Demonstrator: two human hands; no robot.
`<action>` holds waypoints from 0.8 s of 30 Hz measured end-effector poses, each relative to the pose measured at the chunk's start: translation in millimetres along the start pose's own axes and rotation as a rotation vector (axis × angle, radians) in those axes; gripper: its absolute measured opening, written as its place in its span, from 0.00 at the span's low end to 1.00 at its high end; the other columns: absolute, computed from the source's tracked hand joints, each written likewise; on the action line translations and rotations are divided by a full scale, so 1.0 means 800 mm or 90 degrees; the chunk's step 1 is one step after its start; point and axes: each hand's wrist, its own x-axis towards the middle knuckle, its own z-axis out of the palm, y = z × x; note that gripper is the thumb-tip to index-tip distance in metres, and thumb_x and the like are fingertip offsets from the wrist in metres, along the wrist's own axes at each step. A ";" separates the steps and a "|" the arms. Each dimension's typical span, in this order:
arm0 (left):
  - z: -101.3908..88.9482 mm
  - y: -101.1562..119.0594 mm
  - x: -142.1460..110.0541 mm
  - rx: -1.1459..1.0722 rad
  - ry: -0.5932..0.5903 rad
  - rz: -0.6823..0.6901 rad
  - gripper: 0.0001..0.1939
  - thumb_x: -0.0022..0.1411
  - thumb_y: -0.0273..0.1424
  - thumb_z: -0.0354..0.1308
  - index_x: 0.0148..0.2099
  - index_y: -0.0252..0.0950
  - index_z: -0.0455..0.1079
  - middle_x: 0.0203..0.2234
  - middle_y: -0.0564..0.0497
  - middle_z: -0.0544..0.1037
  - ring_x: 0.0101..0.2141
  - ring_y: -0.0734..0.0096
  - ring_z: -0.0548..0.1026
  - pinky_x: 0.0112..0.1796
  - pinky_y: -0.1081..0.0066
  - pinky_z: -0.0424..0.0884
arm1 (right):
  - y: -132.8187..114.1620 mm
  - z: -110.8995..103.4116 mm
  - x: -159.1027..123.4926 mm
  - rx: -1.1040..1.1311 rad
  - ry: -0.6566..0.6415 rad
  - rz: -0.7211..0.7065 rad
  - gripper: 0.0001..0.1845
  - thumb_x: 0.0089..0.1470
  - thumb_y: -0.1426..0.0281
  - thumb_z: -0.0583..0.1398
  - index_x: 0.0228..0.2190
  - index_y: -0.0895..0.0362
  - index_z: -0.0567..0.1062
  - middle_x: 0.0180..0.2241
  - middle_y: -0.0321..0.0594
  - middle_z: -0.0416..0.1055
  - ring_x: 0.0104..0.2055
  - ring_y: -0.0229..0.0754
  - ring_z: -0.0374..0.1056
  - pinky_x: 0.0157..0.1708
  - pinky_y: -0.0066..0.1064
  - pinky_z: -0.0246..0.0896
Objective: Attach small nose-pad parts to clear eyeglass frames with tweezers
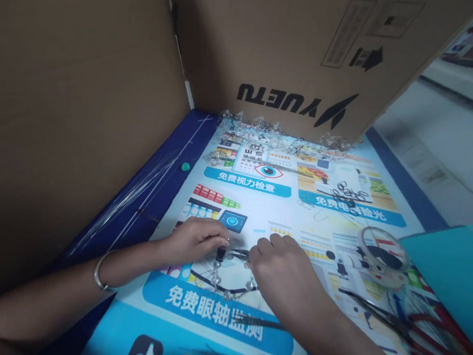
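My left hand (198, 241), a bangle at its wrist, is closed in a pinch on one end of a strand of clear beads (215, 280). A small dark piece shows at its fingertips. Closed around pliers, my right hand (276, 267) covers the handles; the thin metal jaws (238, 253) point left toward the pinched end. Below both hands, the strand curves in a loop over the printed sheet (249, 219).
Clear beaded pieces (263, 129) lie along the cardboard box (277, 45). Red-handled scissors (411, 328) and a clear round roll (384, 251) lie at right. Thin wires (127, 199) lie at left, a dark bundle (258, 321) in front. A green bit (185, 166) sits beyond.
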 end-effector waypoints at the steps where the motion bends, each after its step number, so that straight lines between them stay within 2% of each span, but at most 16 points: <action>1: 0.002 0.001 -0.001 0.003 0.005 0.008 0.08 0.60 0.29 0.50 0.33 0.34 0.70 0.28 0.51 0.76 0.30 0.75 0.72 0.33 0.76 0.67 | -0.001 0.000 0.000 -0.005 0.001 0.000 0.08 0.50 0.76 0.55 0.22 0.58 0.71 0.23 0.41 0.66 0.28 0.42 0.59 0.26 0.33 0.40; 9: 0.016 -0.003 -0.002 0.062 0.014 0.070 0.07 0.60 0.29 0.50 0.33 0.34 0.69 0.27 0.51 0.75 0.31 0.74 0.71 0.32 0.76 0.66 | -0.007 -0.008 0.002 -0.051 -0.018 -0.016 0.05 0.44 0.80 0.57 0.22 0.60 0.70 0.23 0.42 0.65 0.28 0.42 0.59 0.26 0.33 0.42; 16: 0.015 -0.002 -0.001 0.078 -0.038 0.063 0.09 0.61 0.29 0.48 0.32 0.34 0.68 0.27 0.51 0.73 0.31 0.74 0.70 0.33 0.75 0.65 | -0.007 -0.008 0.003 -0.077 -0.015 -0.032 0.06 0.45 0.81 0.55 0.24 0.60 0.70 0.24 0.43 0.65 0.29 0.44 0.59 0.27 0.34 0.43; 24: 0.009 -0.010 0.005 -0.020 -0.139 0.125 0.09 0.62 0.30 0.48 0.33 0.33 0.68 0.29 0.50 0.74 0.33 0.74 0.70 0.36 0.74 0.64 | -0.008 -0.006 0.001 -0.090 0.048 -0.065 0.07 0.44 0.81 0.56 0.20 0.60 0.70 0.21 0.42 0.63 0.28 0.45 0.59 0.26 0.35 0.43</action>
